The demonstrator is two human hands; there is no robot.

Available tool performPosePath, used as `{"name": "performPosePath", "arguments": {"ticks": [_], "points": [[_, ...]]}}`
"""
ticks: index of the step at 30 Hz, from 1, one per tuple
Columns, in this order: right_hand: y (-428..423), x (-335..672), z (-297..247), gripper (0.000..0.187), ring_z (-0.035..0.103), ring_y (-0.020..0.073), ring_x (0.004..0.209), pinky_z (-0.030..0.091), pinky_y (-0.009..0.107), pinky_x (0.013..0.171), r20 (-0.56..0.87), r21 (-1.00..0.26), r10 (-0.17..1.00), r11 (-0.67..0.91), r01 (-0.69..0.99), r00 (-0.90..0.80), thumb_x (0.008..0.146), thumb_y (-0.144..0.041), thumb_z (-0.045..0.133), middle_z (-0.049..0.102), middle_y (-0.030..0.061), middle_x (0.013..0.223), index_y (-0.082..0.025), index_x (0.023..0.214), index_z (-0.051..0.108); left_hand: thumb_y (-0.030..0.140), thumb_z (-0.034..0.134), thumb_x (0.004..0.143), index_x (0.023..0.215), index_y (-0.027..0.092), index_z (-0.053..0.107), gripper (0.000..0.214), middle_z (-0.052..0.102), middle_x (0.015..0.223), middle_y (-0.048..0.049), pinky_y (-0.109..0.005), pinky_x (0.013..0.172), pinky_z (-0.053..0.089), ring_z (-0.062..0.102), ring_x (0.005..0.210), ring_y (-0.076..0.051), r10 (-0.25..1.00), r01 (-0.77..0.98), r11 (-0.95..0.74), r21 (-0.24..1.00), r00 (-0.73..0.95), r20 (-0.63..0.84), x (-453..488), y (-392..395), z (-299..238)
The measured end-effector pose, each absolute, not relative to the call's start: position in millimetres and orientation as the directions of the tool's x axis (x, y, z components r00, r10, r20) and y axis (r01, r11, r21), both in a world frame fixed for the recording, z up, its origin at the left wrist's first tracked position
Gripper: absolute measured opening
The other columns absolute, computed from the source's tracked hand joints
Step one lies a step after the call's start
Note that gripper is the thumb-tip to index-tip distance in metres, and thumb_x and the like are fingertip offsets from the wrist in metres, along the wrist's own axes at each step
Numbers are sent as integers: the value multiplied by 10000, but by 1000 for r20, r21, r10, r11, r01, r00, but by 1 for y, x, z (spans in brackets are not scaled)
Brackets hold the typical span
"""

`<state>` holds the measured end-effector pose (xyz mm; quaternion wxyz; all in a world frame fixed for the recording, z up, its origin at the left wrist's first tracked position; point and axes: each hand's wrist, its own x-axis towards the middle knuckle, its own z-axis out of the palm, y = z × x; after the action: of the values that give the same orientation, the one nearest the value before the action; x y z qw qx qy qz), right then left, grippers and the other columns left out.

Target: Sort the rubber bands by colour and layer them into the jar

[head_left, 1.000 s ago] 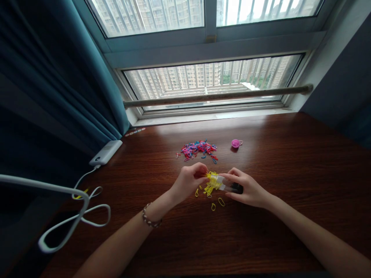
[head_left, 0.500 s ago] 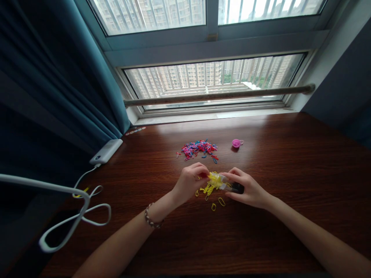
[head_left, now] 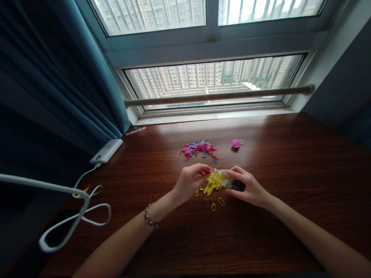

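Observation:
A small clear plastic bottle (head_left: 218,177) lies tilted between my two hands, with yellow rubber bands inside it. My right hand (head_left: 246,184) grips its right end, where a dark part shows between thumb and fingers. At the other end, the bent fingers and thumb of my left hand (head_left: 194,181) close on the bottle's mouth. Whether they also pinch a band is hidden. Below the bottle lies a loose heap of yellow rubber bands (head_left: 211,188), several of them scattered apart on the brown table.
Beyond my hands is a pile of pink, red and blue bands (head_left: 198,148). A small pink cup-shaped piece (head_left: 235,143) with a loop stands to its right. On the left are a white power bank (head_left: 106,151) and a looping white cable (head_left: 84,204).
The bottle has tipped slightly, and its mouth end now shows more clearly. My left fingertips have shifted a little at the mouth; the yellow bands there sit inside the bottle.

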<state>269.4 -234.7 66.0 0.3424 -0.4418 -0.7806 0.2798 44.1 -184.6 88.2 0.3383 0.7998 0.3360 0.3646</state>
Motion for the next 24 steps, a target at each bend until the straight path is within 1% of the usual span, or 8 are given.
{"name": "performPosePath", "arguments": {"ticks": [3,7,10,13,15,17,21,24], "points": [[-235,270,66,531,511,158,820,435,267,729,297,-741,880,457,492,-369,726,-269,633,489,45,942,-220,1229,469,173,526,798,1000,168,582,210,636,864,-63,-287,755,496,594,818,-155,744,253,-589,768,542,392,45,-188,88],[-235,267,65,505,516,158,813,438,274,730,332,-784,897,434,444,-290,718,-274,648,504,38,930,-222,1192,483,159,564,775,1220,209,406,475,588,1067,-83,-316,837,476,573,943,-166,753,92,-541,836,495,433,47,-188,87],[-235,256,64,447,537,164,841,443,286,769,344,-864,916,394,313,-205,716,-295,657,537,36,939,-208,1116,478,209,695,664,1199,201,431,597,520,1186,-98,-344,919,435,522,1062,-212,776,6,-423,906,518,359,52,-191,84],[-233,240,67,389,562,166,851,460,285,773,304,-915,925,350,202,-226,718,-335,652,562,37,936,-201,1032,467,266,703,654,1126,159,509,522,545,1165,-106,-367,943,416,525,1067,-237,784,-39,-255,966,577,230,58,-197,86],[-233,232,68,409,561,182,909,458,309,812,289,-914,926,342,220,-242,734,-381,624,561,55,988,-200,1057,450,296,689,668,1095,144,528,481,571,1131,-109,-373,928,427,550,1029,-233,816,-85,-185,979,543,201,59,-199,92],[-236,228,67,586,495,228,1063,410,376,908,291,-864,927,361,351,-237,710,-450,622,507,106,1141,-195,1181,384,325,682,670,1043,138,546,439,597,1088,-106,-373,905,440,568,996,-228,861,-113,-181,977,462,213,55,-198,99],[-252,225,47,1169,132,360,1294,214,520,1029,281,-580,898,440,685,-339,471,-626,693,190,211,1400,-119,1371,146,322,684,665,982,130,551,394,625,991,-93,-351,860,454,587,922,-205,904,-8,-312,950,306,299,33,-189,106],[-253,223,30,1181,119,374,1291,235,522,1021,245,-439,895,446,780,-373,470,-652,674,192,223,1401,-86,1373,166,293,690,659,1016,154,531,415,606,987,-74,-315,841,447,571,902,-182,889,164,-425,890,258,377,13,-184,95]]}}
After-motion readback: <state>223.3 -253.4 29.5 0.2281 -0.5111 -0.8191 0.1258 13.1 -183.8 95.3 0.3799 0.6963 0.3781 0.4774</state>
